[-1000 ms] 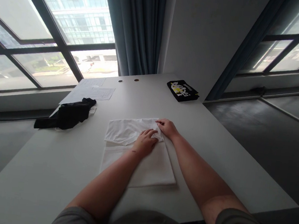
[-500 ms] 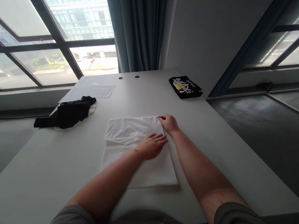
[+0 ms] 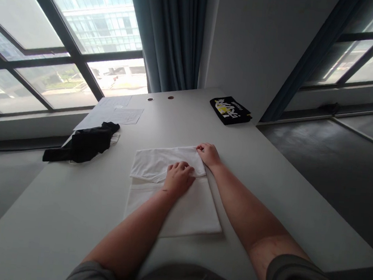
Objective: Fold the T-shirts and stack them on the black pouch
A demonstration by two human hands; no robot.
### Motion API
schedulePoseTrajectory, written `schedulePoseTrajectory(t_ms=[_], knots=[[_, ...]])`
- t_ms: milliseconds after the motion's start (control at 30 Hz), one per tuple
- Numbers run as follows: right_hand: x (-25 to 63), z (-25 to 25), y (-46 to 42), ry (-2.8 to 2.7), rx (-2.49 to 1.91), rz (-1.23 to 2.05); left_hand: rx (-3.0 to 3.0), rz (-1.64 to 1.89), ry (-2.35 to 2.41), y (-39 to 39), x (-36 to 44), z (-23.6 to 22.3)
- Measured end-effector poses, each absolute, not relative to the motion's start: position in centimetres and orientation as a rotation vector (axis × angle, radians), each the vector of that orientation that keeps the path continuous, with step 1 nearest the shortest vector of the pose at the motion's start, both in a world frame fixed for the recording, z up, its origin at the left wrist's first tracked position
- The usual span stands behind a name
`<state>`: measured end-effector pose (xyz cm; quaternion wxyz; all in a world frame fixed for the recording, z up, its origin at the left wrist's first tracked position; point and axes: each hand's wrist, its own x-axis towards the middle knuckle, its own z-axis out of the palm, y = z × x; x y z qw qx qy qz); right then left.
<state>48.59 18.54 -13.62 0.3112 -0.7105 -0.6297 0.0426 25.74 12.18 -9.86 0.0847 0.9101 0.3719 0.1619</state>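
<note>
One folded white fabric cloth (image 3: pixel 196 211), roughly rectangular, centre of the frame; upper band creased, lower part smoother; two bare hands: left hand (image 3: pixel 179 179) curled on the band, whether it grips cannot be told; right hand (image 3: pixel 209 154) with thumb and fingertips closed on the top right corner; one broad white table (image 3: pixel 50 215) beneath; one crumpled black cloth bundle (image 3: pixel 89 144), left; one folded black printed cloth (image 3: pixel 218 104), upper right of centre; two round table holes (image 3: pixel 170 98), upper centre; at least two white paper sheets (image 3: pixel 127 116), upper left.
</note>
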Motion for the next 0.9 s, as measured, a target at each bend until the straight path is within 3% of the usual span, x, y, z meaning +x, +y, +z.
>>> schedulePoseTrajectory(t_ms=[267, 533, 900], knots=[[46.2, -11.9, 16.6, -1.748, -2.086, -0.01, 2.724, 0.366, 0.735, 14.0, 23.7, -9.6], [43.5, -12.8, 14.6, -1.857, -2.257, 0.044, 2.713, 0.28, 1.115, 14.6, 21.3, -8.6], [44.2, -13.9, 15.0, -1.844, -2.332, 0.186, 2.559, 0.433, 0.989, 12.8, 18.4, -9.8]])
